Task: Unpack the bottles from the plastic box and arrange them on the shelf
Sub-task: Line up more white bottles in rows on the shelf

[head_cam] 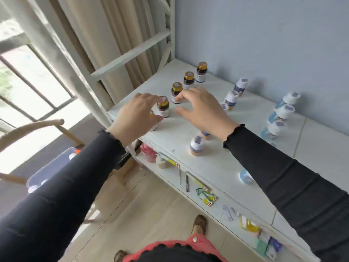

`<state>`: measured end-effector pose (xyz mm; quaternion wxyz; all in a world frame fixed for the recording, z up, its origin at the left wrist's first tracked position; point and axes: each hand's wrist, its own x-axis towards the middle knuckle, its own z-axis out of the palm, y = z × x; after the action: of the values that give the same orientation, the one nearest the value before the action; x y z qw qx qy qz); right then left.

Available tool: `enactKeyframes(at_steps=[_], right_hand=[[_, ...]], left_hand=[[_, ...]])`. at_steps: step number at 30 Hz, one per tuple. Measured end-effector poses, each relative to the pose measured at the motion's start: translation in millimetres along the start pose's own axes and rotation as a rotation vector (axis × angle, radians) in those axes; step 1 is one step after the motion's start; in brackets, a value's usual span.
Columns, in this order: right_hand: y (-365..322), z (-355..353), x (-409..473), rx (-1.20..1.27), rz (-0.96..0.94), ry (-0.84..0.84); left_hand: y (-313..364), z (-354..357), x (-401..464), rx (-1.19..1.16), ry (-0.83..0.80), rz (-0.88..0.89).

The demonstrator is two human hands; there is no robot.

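Head view: I am looking down over both black sleeves at the white shelf (217, 163), where the arranging step is under way. A diagonal row of gold-capped brown bottles is standing along the left part of the shelf: the far one (201, 72), a second (188, 80), a third (176, 92) and a fourth (163, 106). My left hand (136, 115) is curving over the near end of that row with fingers bent; a further gold-capped bottle (153, 121) is showing partly beneath its fingers, and I cannot tell whether the hand is gripping it or only touching it. My right hand (203, 108) is hovering over the shelf with fingers spread and loose, holding nothing, its fingertips just beside the third bottle. White-capped bottles are forming a second line toward the middle, one (240, 86) at the far end and one (196, 146) nearest me, and light blue bottles (283, 112) are standing near the wall. The plastic box (51, 167) is sitting low at the left, beyond my left sleeve, with white caps showing inside, so I judge unpacking is not yet finished. The next move calls for squaring the nearest gold-capped bottle into the row without knocking its neighbour, then reaching back to the box.
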<state>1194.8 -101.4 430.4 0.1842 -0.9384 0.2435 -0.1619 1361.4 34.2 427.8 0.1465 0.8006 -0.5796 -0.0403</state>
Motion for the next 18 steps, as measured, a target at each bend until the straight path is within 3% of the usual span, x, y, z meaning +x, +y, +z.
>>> enactKeyframes(at_steps=[10,18], right_hand=[[-230,186,38,0.087,-0.102,-0.247],[-306,319,79,0.100,0.002,-0.467]], left_hand=[[-249,-52,-205,0.000,-0.048,-0.315],[-401,-38,-281,-0.066,-0.128,-0.567]])
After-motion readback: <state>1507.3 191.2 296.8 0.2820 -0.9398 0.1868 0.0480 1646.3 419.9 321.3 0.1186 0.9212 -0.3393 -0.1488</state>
